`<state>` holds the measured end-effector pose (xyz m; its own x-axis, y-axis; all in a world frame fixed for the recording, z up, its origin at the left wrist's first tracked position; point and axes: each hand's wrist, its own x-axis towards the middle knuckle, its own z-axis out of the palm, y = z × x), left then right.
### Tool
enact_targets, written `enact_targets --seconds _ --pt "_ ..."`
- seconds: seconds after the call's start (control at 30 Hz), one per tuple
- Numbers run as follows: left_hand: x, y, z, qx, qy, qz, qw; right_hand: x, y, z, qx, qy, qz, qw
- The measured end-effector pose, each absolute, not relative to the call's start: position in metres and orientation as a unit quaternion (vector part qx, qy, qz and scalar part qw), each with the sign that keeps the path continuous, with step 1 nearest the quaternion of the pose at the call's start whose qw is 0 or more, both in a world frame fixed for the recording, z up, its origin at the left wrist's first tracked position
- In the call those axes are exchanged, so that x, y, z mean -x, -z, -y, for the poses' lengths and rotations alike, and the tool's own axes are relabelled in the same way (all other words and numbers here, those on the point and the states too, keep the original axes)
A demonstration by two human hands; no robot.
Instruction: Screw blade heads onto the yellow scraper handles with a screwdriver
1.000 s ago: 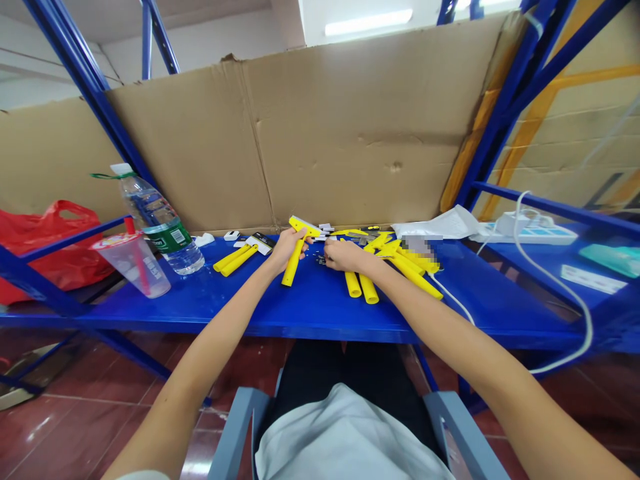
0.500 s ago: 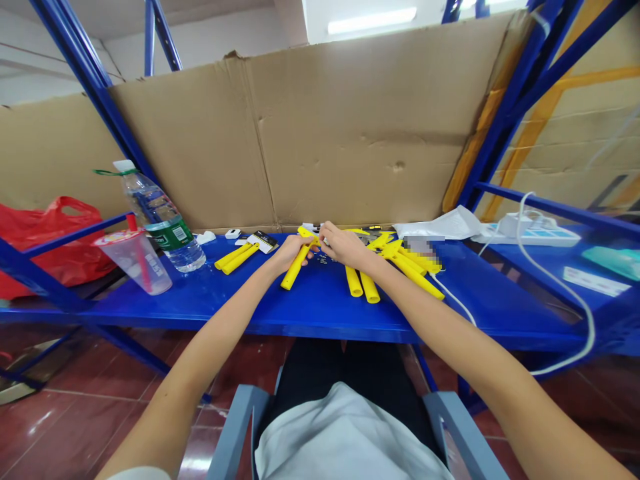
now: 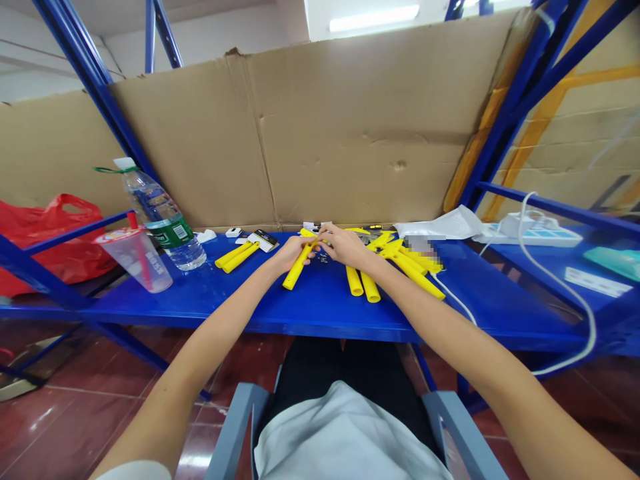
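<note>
My left hand (image 3: 290, 255) is closed around a yellow tool handle (image 3: 299, 268), whose round end points toward me. My right hand (image 3: 343, 244) is at the far end of that handle with its fingers pinched together; what they pinch is too small or hidden to make out. Small metal pieces, seemingly screws (image 3: 324, 258), lie on the blue table just below my right hand. Two yellow tubular handles (image 3: 363, 283) rest under my right wrist, partly covered by it. More yellow tool parts (image 3: 407, 263) are heaped to the right of my forearm.
On the left, two yellow-handled tools (image 3: 239, 257) lie near a black card (image 3: 263, 240). A large water bottle (image 3: 173, 227), a plastic cup (image 3: 143, 263) and a red bag (image 3: 65, 233) stand beyond. At right are a white plastic bag (image 3: 440, 225), a power strip (image 3: 535, 233) and a white cable (image 3: 585, 300).
My right fingers have come down slightly closer to the far end of the yellow handle. My left hand keeps its hold, and the other things lie as before.
</note>
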<state>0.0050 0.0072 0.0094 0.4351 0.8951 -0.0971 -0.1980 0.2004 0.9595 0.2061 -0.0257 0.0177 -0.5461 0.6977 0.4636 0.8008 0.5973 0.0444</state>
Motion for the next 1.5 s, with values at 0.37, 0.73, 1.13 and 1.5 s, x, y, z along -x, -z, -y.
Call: enact_targets --seconds 0.37,0.73,1.13,1.5 --pt "-0.002 -0.01 -0.011 -0.463 -0.482 -0.339 0.663 -0.207 -0.019 0.026 0.46 0.127 0.848 0.233" --pt "0.004 -0.022 -0.01 -0.45 -0.583 -0.319 0.596 -0.213 -0.009 0.013 0.473 0.051 0.876 0.078" --pt "0.001 -0.02 -0.006 -0.489 -0.534 -0.323 0.61 -0.212 -0.01 0.014 0.478 0.051 0.875 0.063" --pt "-0.001 -0.016 -0.007 -0.512 -0.456 -0.384 0.619 -0.21 -0.013 0.019 0.473 0.102 0.868 0.11"
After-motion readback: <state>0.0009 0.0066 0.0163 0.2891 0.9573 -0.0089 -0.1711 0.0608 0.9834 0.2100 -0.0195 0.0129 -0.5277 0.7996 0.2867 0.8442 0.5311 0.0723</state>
